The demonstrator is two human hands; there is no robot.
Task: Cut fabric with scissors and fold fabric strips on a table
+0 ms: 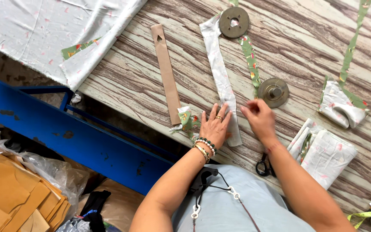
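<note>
Left hand (214, 127) flat, fingers spread, pinning white strip (220, 73); right hand (259, 117), fingers curled empty at 3 o'clock; folded pieces (328, 155) stacked, green strip (250, 58) loose.

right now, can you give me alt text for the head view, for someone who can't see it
A person's left hand presses flat on a long white fabric strip on a wood-grain table, while the right hand hovers beside it near a round metal weight. A tan cardboard strip, a second weight, scissors and folded white fabric pieces lie around.
</note>
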